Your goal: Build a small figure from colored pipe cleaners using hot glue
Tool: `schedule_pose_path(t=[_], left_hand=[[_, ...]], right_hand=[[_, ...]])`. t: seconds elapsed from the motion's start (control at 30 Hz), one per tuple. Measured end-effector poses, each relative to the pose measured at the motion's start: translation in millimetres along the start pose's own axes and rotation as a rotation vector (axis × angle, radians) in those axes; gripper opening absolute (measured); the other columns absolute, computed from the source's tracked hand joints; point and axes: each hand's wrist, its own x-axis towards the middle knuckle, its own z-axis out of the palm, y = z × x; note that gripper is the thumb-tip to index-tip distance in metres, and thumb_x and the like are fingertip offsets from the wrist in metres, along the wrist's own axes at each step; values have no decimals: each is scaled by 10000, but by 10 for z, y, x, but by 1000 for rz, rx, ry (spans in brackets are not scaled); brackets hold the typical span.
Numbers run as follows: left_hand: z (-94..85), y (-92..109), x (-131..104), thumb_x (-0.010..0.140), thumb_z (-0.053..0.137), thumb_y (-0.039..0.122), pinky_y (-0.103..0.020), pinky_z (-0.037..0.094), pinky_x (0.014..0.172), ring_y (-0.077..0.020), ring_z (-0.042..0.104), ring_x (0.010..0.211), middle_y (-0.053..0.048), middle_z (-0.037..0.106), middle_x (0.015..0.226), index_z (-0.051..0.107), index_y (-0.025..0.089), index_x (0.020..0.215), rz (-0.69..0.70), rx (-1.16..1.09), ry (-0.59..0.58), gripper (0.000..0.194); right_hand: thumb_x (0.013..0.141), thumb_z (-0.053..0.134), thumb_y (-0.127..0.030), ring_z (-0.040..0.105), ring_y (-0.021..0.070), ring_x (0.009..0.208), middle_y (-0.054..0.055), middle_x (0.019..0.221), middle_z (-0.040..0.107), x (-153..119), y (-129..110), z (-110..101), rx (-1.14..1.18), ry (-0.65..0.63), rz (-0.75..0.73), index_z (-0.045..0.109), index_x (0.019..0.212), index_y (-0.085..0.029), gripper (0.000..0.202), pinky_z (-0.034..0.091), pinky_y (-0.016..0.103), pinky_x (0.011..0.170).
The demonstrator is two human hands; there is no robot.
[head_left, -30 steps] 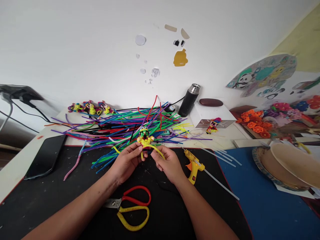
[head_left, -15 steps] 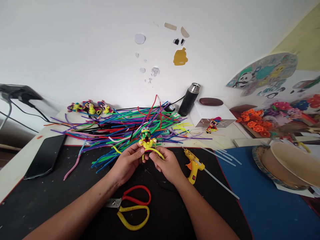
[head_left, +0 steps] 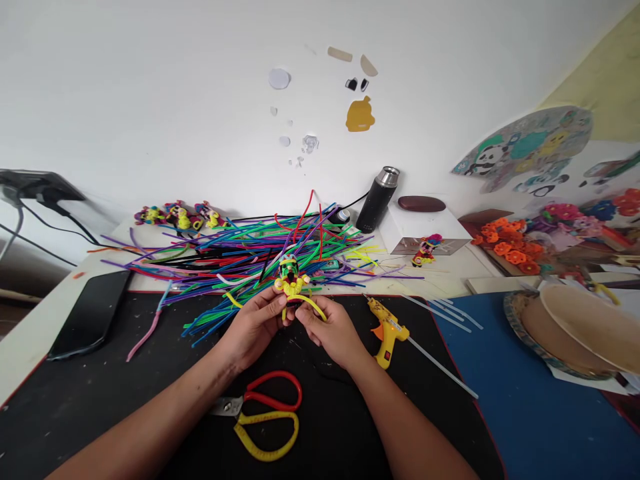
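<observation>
A small pipe-cleaner figure (head_left: 291, 283) with a green face and yellow top is held upright between my hands. My left hand (head_left: 261, 319) is closed on its left side, thumb and fingers pinching the lower body. At its lower right, my right hand (head_left: 327, 329) pinches a yellow pipe cleaner (head_left: 313, 305) that arches across the front of the figure. The fingertips hide part of the figure's base. Below the hands lie scissors (head_left: 270, 417) with one red and one yellow handle. To the right of my right hand rests a yellow glue gun (head_left: 387, 331) with a glue stick in its back.
Behind the hands spreads a heap of coloured pipe cleaners (head_left: 250, 247). A phone (head_left: 91, 313) lies at left. Several finished figures (head_left: 183, 217) sit at the back left, one more figure (head_left: 426, 250) by a white box (head_left: 425, 223). A black flask (head_left: 379, 200) leans against the wall.
The figure has tilted and shifted slightly left, and the yellow pipe cleaner's arch has moved a little left with it. Both hands keep their grip.
</observation>
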Motion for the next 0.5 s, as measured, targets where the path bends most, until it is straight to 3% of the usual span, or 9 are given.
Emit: schedule_pose_path(t=[0.5], left_hand=[[-33, -50, -11, 735, 965, 245, -212, 550, 644, -113, 649, 670, -40, 731, 843, 805, 127, 979, 7, 23, -32, 315]], right_hand=[[863, 746, -517, 376, 82, 440, -76, 558, 528, 18, 38, -9, 1, -5, -12, 627, 839, -197, 343, 274, 246, 451]])
